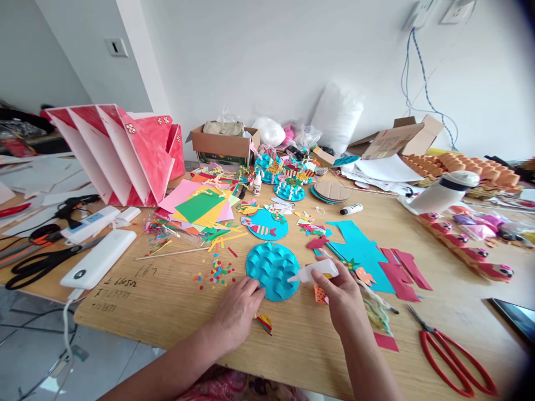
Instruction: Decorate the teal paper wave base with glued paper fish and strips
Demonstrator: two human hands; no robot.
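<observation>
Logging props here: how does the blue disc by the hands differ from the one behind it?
The near disc has raised wavy strips and no figures; the far disc bears paper fish. The left hand touches the near disc, and the right hand aims a glue bottle at it; the far disc lies untouched. Both are turquoise rounds lying on the table.
</observation>
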